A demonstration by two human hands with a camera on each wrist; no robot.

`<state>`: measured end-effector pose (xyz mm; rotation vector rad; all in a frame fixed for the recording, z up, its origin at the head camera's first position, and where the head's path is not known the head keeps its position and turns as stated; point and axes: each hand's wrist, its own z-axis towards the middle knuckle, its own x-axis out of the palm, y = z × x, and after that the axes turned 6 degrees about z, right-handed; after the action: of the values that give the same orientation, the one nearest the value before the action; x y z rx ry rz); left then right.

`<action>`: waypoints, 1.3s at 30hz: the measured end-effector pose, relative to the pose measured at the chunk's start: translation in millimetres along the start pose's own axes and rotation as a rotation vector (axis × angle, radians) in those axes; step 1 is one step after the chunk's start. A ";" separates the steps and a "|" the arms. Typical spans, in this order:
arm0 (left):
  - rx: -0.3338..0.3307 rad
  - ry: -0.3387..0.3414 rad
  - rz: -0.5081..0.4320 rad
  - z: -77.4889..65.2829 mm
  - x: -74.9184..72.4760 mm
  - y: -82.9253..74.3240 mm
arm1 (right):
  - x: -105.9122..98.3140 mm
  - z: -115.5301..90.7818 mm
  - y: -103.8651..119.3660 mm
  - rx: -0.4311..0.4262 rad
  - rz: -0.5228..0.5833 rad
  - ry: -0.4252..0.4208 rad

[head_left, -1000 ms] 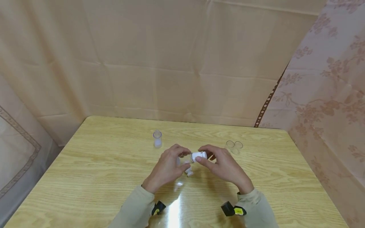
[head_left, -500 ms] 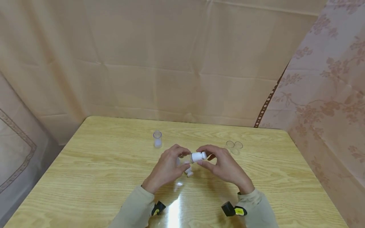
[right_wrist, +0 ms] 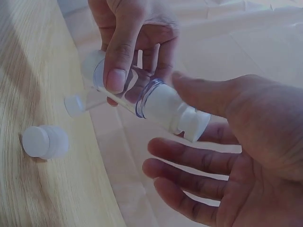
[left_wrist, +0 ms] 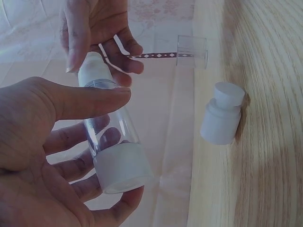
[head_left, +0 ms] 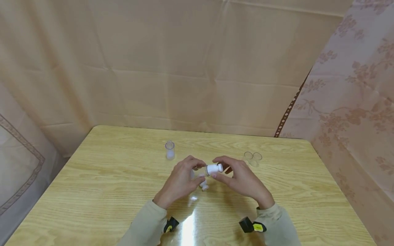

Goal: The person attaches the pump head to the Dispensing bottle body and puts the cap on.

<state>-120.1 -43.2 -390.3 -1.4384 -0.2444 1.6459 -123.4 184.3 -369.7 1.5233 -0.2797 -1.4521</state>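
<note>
In the head view, my left hand (head_left: 183, 177) and right hand (head_left: 241, 176) meet above the table around a white-topped pump bottle (head_left: 214, 169). The left hand grips its clear body; the left wrist view shows the thumb across the clear cylinder and fingers round the back and under its white base (left_wrist: 123, 168). With thumb and forefinger, my right hand (right_wrist: 270, 137) holds the white pump top (right_wrist: 168, 106), its other fingers spread loosely. The bottle is tilted, pump end toward the right hand. Below the hands stands a small white bottle (head_left: 204, 185) with a white cap.
A clear container (head_left: 170, 150) with a white lower part stands toward the back left of the wooden table (head_left: 107, 177). At the back right are thin dark rings (head_left: 253, 155) of clear pieces; one clear cylinder (left_wrist: 191, 52) shows in the left wrist view. Curtains (head_left: 184, 68) surround the table.
The right thumb and fingers have shifted slightly round the white pump top. The left hand and the things on the table have stayed in place.
</note>
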 end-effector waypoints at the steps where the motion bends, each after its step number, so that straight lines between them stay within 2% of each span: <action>1: 0.001 0.000 0.001 0.0 0.1 0.1 | 0.2 -0.3 0.1 -0.010 0.005 0.001; 8: 0.003 0.006 0.005 -0.1 -0.3 -0.4 | 2.4 -0.2 -0.4 -0.071 0.028 -0.010; 16: 0.000 0.009 0.032 -0.2 -0.7 -1.4 | 5.0 1.7 -0.6 -0.056 0.038 -0.036; 24: 0.007 -0.001 0.059 0.1 -1.2 -1.0 | 4.5 2.1 -0.7 -0.047 0.048 -0.025; 31: 0.009 -0.011 0.053 2.6 -0.2 1.7 | -12.3 -2.7 -7.7 -0.056 -0.020 -0.054; 39: -0.008 -0.007 0.032 3.0 2.2 4.2 | -37.0 -7.2 -27.2 0.065 -0.150 -0.097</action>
<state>-124.5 -42.8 -393.7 -1.4500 -0.2335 1.6771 -138.8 228.2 -367.9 1.5558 -0.2775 -1.6520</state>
